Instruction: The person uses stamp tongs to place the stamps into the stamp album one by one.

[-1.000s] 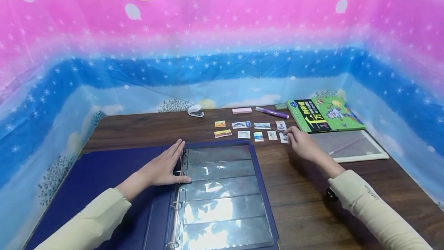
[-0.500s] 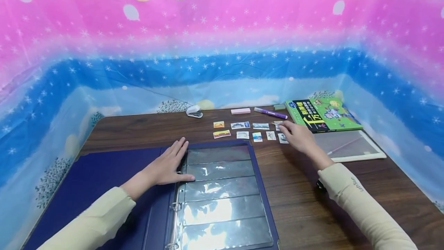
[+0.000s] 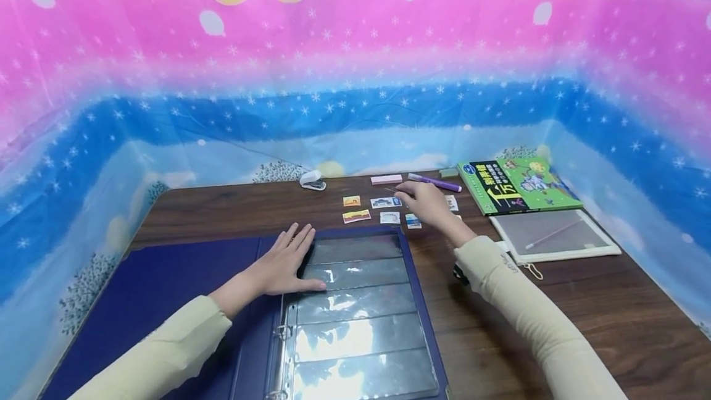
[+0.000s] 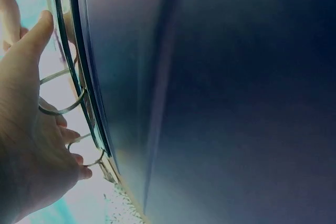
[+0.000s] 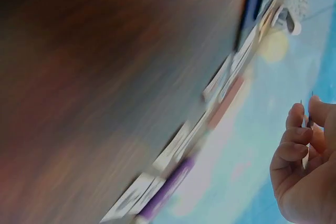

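My left hand (image 3: pixel 280 267) rests with straight, spread fingers at the ring spine of an open dark blue binder (image 3: pixel 189 289). Its thumb lies across the clear pocket page (image 3: pixel 361 304). The left wrist view shows the metal rings (image 4: pixel 68 109) beside that palm. My right hand (image 3: pixel 430 205) pinches tweezers (image 3: pixel 391 189) between thumb and fingers, above small printed stamps. Both tweezer prongs (image 5: pixel 305 156) show in the right wrist view, with no stamp visible at the tips. A yellow stamp (image 3: pixel 351 201) and a red-yellow stamp (image 3: pixel 356 216) lie left of that hand. It hides some other stamps.
Along the back stand a white stapler-like item (image 3: pixel 313 180), a pink block (image 3: pixel 386 179) and a purple marker (image 3: pixel 435 182). At right lie a green book (image 3: pixel 519 185) and a mesh pouch (image 3: pixel 561 236) with a pen-like stick inside. Printed cloth (image 3: pixel 355 110) surrounds the table.
My right hand has moved left with the tweezers, from the rightmost stamps to those nearer the middle. My left hand has slid slightly right along the page edge.
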`<move>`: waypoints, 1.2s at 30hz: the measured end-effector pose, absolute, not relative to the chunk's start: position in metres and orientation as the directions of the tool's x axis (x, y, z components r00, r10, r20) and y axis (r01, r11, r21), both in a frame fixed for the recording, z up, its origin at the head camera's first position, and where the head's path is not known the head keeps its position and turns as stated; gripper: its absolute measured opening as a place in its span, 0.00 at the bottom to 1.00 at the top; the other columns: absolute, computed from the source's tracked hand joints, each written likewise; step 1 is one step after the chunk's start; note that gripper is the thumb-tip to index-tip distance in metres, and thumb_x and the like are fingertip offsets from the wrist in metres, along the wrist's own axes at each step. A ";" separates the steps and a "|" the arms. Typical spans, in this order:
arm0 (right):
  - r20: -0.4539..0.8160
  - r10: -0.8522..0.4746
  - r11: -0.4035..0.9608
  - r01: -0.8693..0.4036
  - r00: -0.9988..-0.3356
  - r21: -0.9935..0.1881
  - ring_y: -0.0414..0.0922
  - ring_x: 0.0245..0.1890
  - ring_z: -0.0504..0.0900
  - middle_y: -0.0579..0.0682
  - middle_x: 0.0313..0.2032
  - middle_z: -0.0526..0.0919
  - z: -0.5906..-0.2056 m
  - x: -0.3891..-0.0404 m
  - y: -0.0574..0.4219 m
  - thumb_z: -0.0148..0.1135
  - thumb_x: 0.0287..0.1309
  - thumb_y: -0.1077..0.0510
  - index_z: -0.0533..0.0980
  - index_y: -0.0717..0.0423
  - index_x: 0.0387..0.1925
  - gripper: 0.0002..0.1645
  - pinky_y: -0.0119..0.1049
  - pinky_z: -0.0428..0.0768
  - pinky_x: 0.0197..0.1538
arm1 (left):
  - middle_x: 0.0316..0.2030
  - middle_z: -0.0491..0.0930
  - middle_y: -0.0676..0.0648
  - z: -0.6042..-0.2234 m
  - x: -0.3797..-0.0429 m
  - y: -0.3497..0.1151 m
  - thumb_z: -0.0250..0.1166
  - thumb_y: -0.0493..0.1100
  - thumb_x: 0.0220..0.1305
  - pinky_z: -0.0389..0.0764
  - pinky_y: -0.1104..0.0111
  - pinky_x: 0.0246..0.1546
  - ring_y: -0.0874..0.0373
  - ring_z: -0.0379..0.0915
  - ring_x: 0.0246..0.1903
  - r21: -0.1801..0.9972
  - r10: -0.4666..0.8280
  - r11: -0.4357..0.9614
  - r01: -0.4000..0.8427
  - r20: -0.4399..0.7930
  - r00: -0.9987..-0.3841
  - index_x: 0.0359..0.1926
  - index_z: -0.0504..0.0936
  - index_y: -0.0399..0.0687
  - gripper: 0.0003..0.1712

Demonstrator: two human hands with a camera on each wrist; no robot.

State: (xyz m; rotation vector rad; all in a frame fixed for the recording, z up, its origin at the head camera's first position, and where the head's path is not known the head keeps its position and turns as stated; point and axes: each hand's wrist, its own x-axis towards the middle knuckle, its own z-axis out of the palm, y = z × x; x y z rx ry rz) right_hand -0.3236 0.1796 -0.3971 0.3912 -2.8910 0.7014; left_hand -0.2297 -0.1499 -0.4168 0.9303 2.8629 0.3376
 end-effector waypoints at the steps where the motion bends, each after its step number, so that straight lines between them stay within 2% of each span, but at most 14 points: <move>1: 0.187 -0.222 0.854 -0.284 -0.957 -0.435 0.45 0.37 0.82 0.49 0.47 0.84 -0.397 -0.326 0.174 0.51 0.64 0.45 0.77 0.47 0.52 0.20 0.41 0.76 0.38 | 0.72 0.43 0.35 -0.417 -0.230 -0.149 0.58 0.71 0.52 0.42 0.43 0.69 0.36 0.34 0.72 0.250 0.590 0.788 0.563 -0.044 -0.806 0.72 0.44 0.37 0.61; 4: 0.143 -0.237 0.848 -0.276 -0.961 -0.452 0.47 0.43 0.83 0.50 0.49 0.83 -0.397 -0.334 0.158 0.53 0.64 0.47 0.77 0.46 0.52 0.19 0.43 0.78 0.42 | 0.72 0.45 0.36 -0.415 -0.231 -0.146 0.58 0.71 0.53 0.42 0.41 0.68 0.36 0.35 0.72 0.254 0.583 0.794 0.552 -0.066 -0.809 0.72 0.45 0.39 0.59; 6: 0.102 -0.247 0.850 -0.266 -0.964 -0.455 0.48 0.44 0.83 0.50 0.51 0.82 -0.398 -0.339 0.149 0.53 0.64 0.47 0.77 0.46 0.54 0.19 0.42 0.77 0.40 | 0.72 0.47 0.35 -0.415 -0.231 -0.144 0.57 0.71 0.54 0.43 0.39 0.67 0.35 0.38 0.71 0.258 0.581 0.796 0.547 -0.074 -0.811 0.71 0.47 0.38 0.58; 9: 0.046 -0.263 0.856 -0.255 -0.964 -0.450 0.46 0.39 0.82 0.49 0.53 0.81 -0.401 -0.347 0.136 0.53 0.64 0.46 0.76 0.46 0.54 0.20 0.37 0.73 0.33 | 0.71 0.51 0.35 -0.415 -0.231 -0.145 0.57 0.70 0.55 0.45 0.38 0.65 0.36 0.42 0.71 0.251 0.573 0.803 0.540 -0.079 -0.816 0.71 0.49 0.38 0.56; 12: 0.020 -0.261 0.858 -0.242 -0.965 -0.454 0.43 0.28 0.78 0.49 0.52 0.82 -0.406 -0.355 0.128 0.54 0.63 0.46 0.77 0.45 0.54 0.20 0.34 0.66 0.26 | 0.70 0.54 0.37 -0.414 -0.231 -0.145 0.57 0.69 0.55 0.47 0.38 0.65 0.37 0.46 0.70 0.243 0.566 0.809 0.535 -0.075 -0.821 0.71 0.51 0.40 0.54; 16: -0.005 -0.235 0.866 -0.207 -0.972 -0.456 0.40 0.16 0.67 0.50 0.44 0.86 -0.411 -0.360 0.125 0.55 0.63 0.48 0.78 0.46 0.53 0.19 0.32 0.62 0.21 | 0.69 0.55 0.36 -0.414 -0.231 -0.142 0.55 0.70 0.56 0.49 0.39 0.65 0.38 0.48 0.69 0.243 0.566 0.808 0.536 -0.073 -0.821 0.69 0.56 0.40 0.51; 19: -0.017 -0.219 0.874 -0.188 -0.976 -0.448 0.40 0.14 0.65 0.50 0.41 0.86 -0.415 -0.363 0.124 0.55 0.63 0.48 0.78 0.47 0.52 0.18 0.31 0.61 0.18 | 0.69 0.53 0.35 -0.414 -0.231 -0.141 0.55 0.70 0.57 0.51 0.39 0.64 0.38 0.48 0.69 0.246 0.565 0.809 0.534 -0.073 -0.822 0.68 0.59 0.39 0.50; 26: -0.016 -0.223 0.876 -0.193 -0.975 -0.441 0.43 0.29 0.77 0.51 0.52 0.82 -0.419 -0.366 0.120 0.55 0.63 0.47 0.79 0.47 0.51 0.18 0.33 0.67 0.28 | 0.66 0.56 0.35 -0.419 -0.230 -0.142 0.55 0.70 0.56 0.58 0.43 0.60 0.40 0.53 0.66 0.222 0.541 0.824 0.521 -0.039 -0.840 0.67 0.60 0.36 0.51; 29: -0.027 -0.213 0.883 -0.181 -0.977 -0.434 0.43 0.25 0.75 0.51 0.51 0.82 -0.420 -0.368 0.121 0.55 0.62 0.48 0.79 0.47 0.50 0.18 0.33 0.66 0.26 | 0.64 0.57 0.36 -0.420 -0.231 -0.141 0.55 0.71 0.56 0.59 0.44 0.59 0.41 0.54 0.64 0.223 0.537 0.825 0.519 -0.023 -0.843 0.66 0.61 0.36 0.51; 32: -0.034 -0.213 0.889 -0.180 -0.976 -0.420 0.41 0.19 0.68 0.50 0.50 0.83 -0.421 -0.369 0.122 0.56 0.62 0.48 0.79 0.47 0.50 0.17 0.32 0.63 0.23 | 0.63 0.58 0.36 -0.422 -0.233 -0.140 0.55 0.71 0.56 0.59 0.45 0.59 0.41 0.55 0.63 0.203 0.539 0.825 0.527 -0.002 -0.842 0.65 0.63 0.36 0.50; 34: -0.037 -0.220 0.894 -0.187 -0.975 -0.408 0.40 0.17 0.65 0.50 0.50 0.83 -0.422 -0.371 0.123 0.56 0.62 0.48 0.80 0.46 0.50 0.17 0.32 0.62 0.22 | 0.61 0.60 0.36 -0.422 -0.233 -0.139 0.55 0.71 0.56 0.57 0.43 0.61 0.41 0.56 0.62 0.180 0.544 0.825 0.536 0.009 -0.839 0.64 0.65 0.35 0.49; 36: -0.040 -0.227 0.897 -0.193 -0.973 -0.397 0.40 0.18 0.66 0.50 0.50 0.83 -0.423 -0.372 0.123 0.55 0.62 0.47 0.80 0.46 0.49 0.17 0.32 0.62 0.23 | 0.60 0.61 0.36 -0.421 -0.234 -0.139 0.54 0.71 0.56 0.54 0.40 0.62 0.41 0.57 0.61 0.158 0.552 0.822 0.547 0.019 -0.834 0.63 0.66 0.35 0.49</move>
